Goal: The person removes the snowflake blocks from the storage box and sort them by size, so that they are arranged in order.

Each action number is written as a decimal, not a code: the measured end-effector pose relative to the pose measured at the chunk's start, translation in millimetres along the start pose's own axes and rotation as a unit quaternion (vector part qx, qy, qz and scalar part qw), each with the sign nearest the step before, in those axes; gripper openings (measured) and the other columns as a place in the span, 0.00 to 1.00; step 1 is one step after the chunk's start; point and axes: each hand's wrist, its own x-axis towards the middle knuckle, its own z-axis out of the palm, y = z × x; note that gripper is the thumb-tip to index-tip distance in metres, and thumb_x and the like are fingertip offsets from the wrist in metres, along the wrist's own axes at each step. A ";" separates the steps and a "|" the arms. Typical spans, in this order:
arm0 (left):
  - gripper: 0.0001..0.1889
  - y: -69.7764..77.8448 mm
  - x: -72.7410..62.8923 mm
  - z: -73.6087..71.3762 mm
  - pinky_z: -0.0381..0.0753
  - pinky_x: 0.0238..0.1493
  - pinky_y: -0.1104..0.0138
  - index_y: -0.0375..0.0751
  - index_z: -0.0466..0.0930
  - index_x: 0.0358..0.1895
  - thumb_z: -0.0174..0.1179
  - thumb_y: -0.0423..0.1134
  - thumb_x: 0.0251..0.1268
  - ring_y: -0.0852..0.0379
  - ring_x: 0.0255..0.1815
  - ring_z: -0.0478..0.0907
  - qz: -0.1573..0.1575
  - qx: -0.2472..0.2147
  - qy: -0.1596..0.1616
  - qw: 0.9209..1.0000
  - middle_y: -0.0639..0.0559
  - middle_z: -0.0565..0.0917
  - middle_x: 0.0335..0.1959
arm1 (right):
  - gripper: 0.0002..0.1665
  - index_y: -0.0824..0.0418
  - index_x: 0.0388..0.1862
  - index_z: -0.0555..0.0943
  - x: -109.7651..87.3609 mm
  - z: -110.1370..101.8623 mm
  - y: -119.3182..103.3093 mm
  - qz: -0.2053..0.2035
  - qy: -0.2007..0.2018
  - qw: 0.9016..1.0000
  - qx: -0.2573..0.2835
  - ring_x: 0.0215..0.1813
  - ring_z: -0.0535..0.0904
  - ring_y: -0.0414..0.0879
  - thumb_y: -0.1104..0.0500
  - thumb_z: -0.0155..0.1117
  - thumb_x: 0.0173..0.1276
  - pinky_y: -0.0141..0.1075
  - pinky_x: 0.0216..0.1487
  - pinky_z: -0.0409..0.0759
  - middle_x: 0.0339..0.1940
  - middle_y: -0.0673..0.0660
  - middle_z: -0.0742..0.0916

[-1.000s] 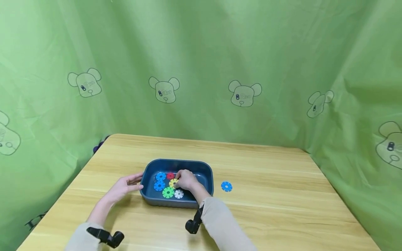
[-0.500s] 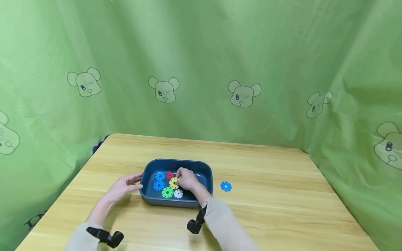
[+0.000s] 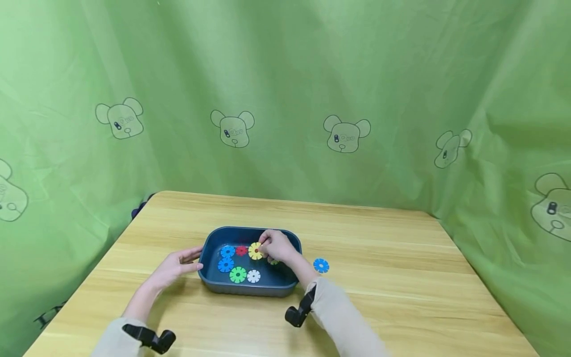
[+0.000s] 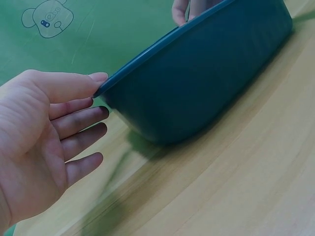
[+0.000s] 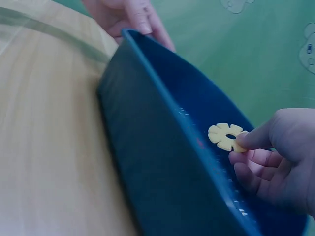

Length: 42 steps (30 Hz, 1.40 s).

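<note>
In the head view my right hand (image 3: 277,247) is over the dark blue plastic basin (image 3: 250,288), pinching a yellow snowflake disc (image 3: 256,251) between thumb and fingers. The right wrist view shows that yellow disc (image 5: 222,134) tilted up inside the basin. My left hand (image 4: 49,128) is at the basin's left end, thumb touching the rim, other fingers extended outside it. Inside lie a red disc (image 3: 241,251), two blue discs, one of them the nearer blue disc (image 3: 225,264), a green disc (image 3: 238,274) and a white disc (image 3: 254,276). Under my right hand a greenish disc (image 3: 273,261) is partly hidden.
One blue disc (image 3: 321,266) lies flat on the wooden table (image 3: 401,287), right of the basin. A green curtain (image 3: 285,74) with printed bear heads hangs behind and along both sides. A black camera mount (image 3: 301,310) sits on each wrist.
My right hand has moved right and away from me, carrying the yellow disc off its spot near the white one. A greenish disc now shows beneath that hand. My left hand stays put.
</note>
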 end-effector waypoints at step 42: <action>0.30 3.4 -2.2 0.5 0.62 0.63 0.49 0.24 0.60 0.65 0.58 0.36 0.63 0.35 0.64 0.62 -0.010 0.021 0.000 1.000 0.30 0.66 0.63 | 0.17 0.74 0.48 0.69 -71.4 -132.9 114.6 0.100 0.114 0.982 0.112 0.29 0.77 0.45 0.70 0.58 0.61 0.34 0.30 0.79 0.32 0.58 0.81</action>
